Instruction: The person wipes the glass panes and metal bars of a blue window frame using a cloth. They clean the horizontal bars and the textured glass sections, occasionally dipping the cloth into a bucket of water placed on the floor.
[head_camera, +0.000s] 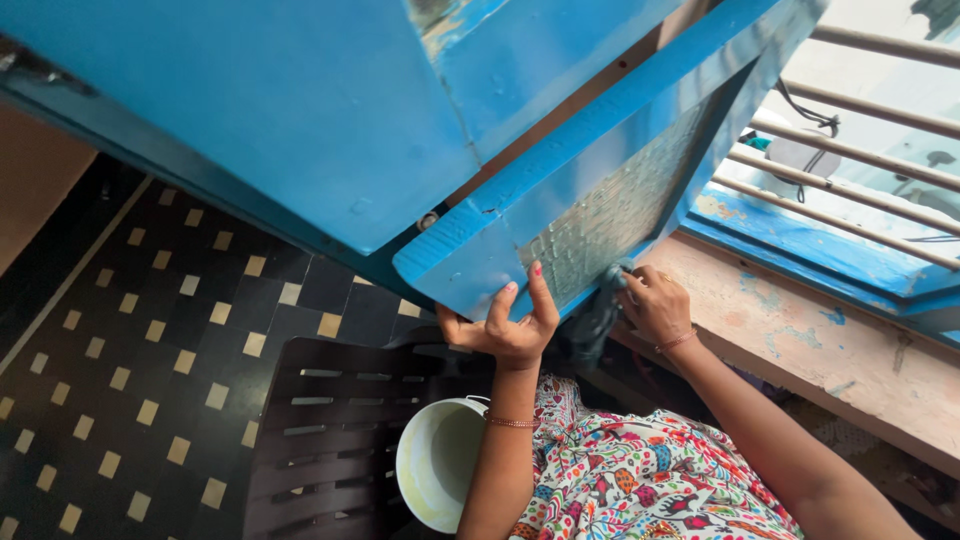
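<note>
**Ann:** While the left hand (505, 325) gripped the bottom corner of the blue shutter (560, 215), where did the right one go?

**Raj:** The right hand (655, 305) sat just beside it, closed on a dark cloth (598, 318) and pressing that against the lower edge of the textured glass (610, 215). Fingers curled, cloth bunched under them and hanging a little below.

**Ann:** And the left, wide or tight?

**Raj:** Fingers spread up the front of the frame, thumb at the edge, palm cupped under the corner. It held the frame, not the cloth.

**Ann:** Which way did the shutter run?

**Raj:** Its long axis ran from that lower corner up and right toward the top of the view, swung inward, with the pane facing the person. It hung above the lap, between a bigger blue panel (250, 110) on the left and the window bars (850, 160) on the right.

**Ann:** Any labels or packs?

**Raj:** None I could make out. A white bucket (435, 460) stood below the left forearm, touching a dark slatted chair (330, 430). Under those lay the black floor (130, 330) with small tan squares. A worn sill (800, 330), pale with blue paint flecks, ran beneath the bars.
</note>
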